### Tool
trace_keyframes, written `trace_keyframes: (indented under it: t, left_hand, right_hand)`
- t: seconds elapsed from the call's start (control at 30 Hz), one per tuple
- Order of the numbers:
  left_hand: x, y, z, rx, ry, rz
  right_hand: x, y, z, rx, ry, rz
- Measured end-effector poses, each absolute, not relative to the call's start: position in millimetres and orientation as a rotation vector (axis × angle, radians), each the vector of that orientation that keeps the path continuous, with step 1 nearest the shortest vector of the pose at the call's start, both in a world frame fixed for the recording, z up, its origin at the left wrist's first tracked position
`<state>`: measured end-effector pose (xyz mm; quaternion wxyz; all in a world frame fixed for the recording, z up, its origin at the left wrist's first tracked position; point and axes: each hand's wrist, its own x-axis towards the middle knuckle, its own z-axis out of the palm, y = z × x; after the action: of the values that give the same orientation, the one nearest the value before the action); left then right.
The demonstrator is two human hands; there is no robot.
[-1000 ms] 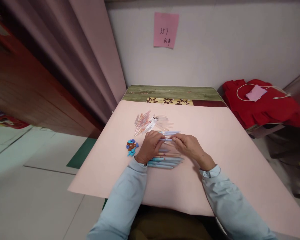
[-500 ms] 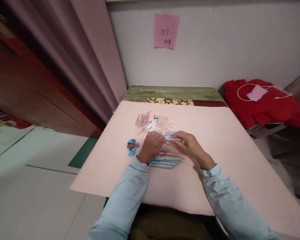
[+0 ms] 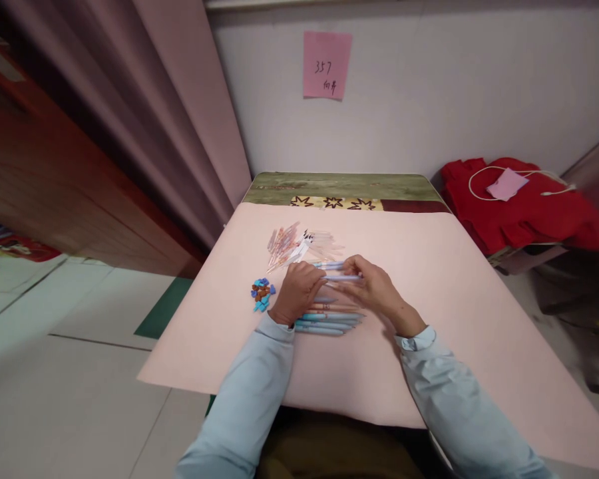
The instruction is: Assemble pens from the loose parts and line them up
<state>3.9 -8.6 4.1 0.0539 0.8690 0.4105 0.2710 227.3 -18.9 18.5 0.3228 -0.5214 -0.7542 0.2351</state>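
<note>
A slim pale blue pen (image 3: 340,277) lies level between my two hands over the paper-covered table (image 3: 419,266). My left hand (image 3: 298,291) is closed round its left end, hiding that part. My right hand (image 3: 379,291) has the other end, index finger above and thumb stretched along below. Just beyond them another light blue pen (image 3: 332,265) lies on the paper. Nearer my body, a row of pens (image 3: 329,319), blue and peach, lies side by side, partly under my left hand. Left of that hand sits a small heap of blue and brown pieces (image 3: 262,294).
Behind my hands lie pinkish clear tubes (image 3: 284,241), white slips with black tips (image 3: 302,247) and pale thin sticks (image 3: 326,243). A pink note (image 3: 327,65) is on the wall. Red cloth with a white cord (image 3: 519,213) lies at the right.
My right index finger and thumb have spread further apart around the pen, the thumb reaching left. My left hand keeps its grip. The whole view has shifted slightly.
</note>
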Motion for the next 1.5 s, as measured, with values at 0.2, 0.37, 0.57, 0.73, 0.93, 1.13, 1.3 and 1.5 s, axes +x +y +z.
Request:
trace_keyframes:
  t: [0.2, 0.37, 0.57, 0.73, 0.93, 1.13, 1.3, 1.5]
  left_hand:
    - [1.2, -6.5, 1.5, 2.634, 1.226, 0.797]
    - [-2.7, -4.1, -1.2, 2.631, 1.259, 0.765]
    - [-4.5, -3.9, -4.3, 2.624, 1.345, 0.761]
    - [-5.8, -5.0, -4.5, 2.557, 1.431, 0.863]
    - [-4.0, -6.5, -0.4, 2.518, 1.38, 0.887]
    - [-3.0, -7.4, 1.4, 2.439, 1.46, 1.008]
    - [-4.8, -6.5, 1.5, 2.34, 1.595, 1.119]
    - [-3.9, -6.1, 1.2, 2.321, 1.556, 1.087]
  right_hand:
    - [227.7, -17.9, 16.5, -1.515, -2.074, 0.667]
    - [229.4, -16.4, 14.2, -1.402, -1.969, 0.65]
    - [233.2, -15.1, 14.5, -1.503, -1.999, 0.623]
    - [242.2, -13.6, 19.6, -1.607, -1.903, 0.586]
    - [235.7, -12.2, 10.9, -1.638, -1.945, 0.448]
    - [234.3, -15.3, 15.3, -1.493, -2.02, 0.469]
    - [236.1, -19.3, 22.2, -1.338, -2.343, 0.85]
    - [233.1, -21.6, 24.3, -1.268, -2.517, 0.712]
